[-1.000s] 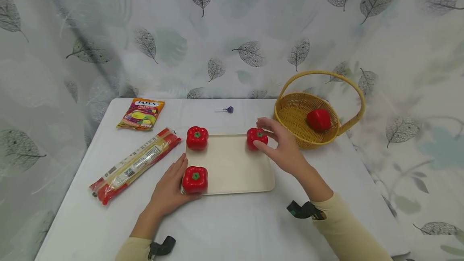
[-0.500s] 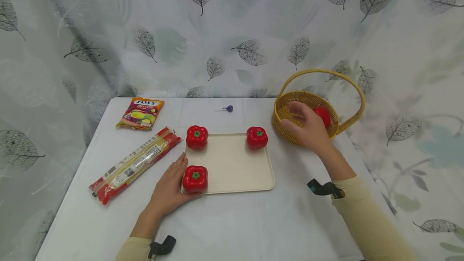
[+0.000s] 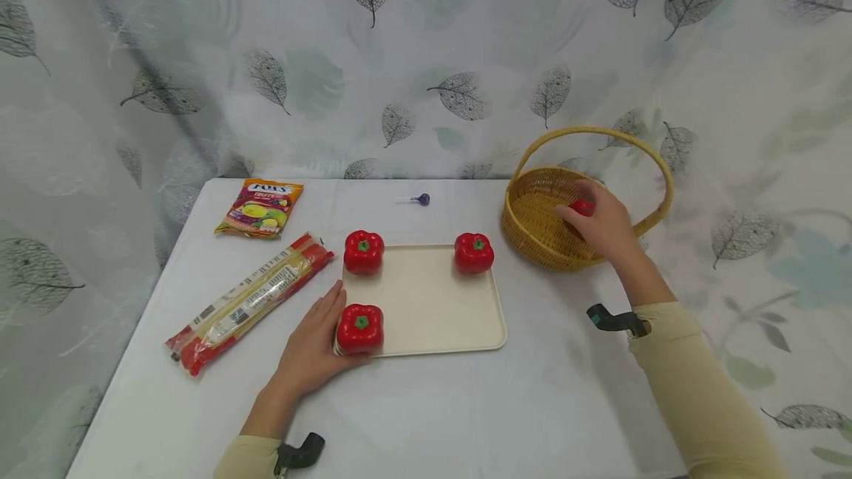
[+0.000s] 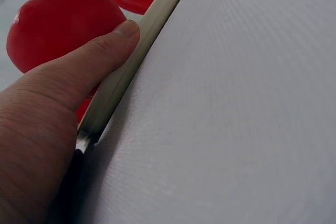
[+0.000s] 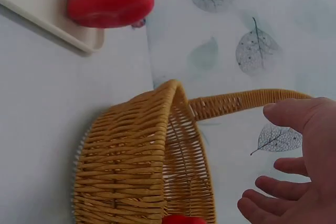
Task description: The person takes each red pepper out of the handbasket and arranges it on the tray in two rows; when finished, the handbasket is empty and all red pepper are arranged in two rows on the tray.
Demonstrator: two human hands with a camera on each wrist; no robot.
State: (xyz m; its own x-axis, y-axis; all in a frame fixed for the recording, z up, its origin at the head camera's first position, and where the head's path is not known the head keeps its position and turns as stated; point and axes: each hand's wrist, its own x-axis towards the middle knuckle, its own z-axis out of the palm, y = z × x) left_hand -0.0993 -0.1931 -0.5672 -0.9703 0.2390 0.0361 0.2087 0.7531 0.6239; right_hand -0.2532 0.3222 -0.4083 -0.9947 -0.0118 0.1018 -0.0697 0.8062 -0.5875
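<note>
My left hand [image 3: 309, 350] lies at the near left corner of a cream tray [image 3: 439, 309], fingers extended along its left side. Its thumb [image 4: 100, 51] touches the tray's edge. Three red bell peppers sit on the tray: one near left [image 3: 360, 329], one far left [image 3: 364, 252], one far right [image 3: 474, 253]. Over a yellow wicker basket [image 3: 532, 246] reaches my right hand [image 3: 606, 224], thumb and fingers spread on either side of another red bell pepper [image 3: 583, 208] inside. In the right wrist view, that hand's fingers [image 5: 273, 187] are apart, with the pepper low in frame.
Left of the tray lies a long pack of noodles [image 3: 249, 301], diagonal on the white table. Behind it is a candy bag [image 3: 259, 209]. A purple lollipop [image 3: 422, 199] lies near the back edge. The basket's tall handle [image 3: 592, 130] arches behind my right hand.
My right hand has left the far right pepper on the tray and moved right, over the basket to the pepper inside. The left hand has stayed at the tray.
</note>
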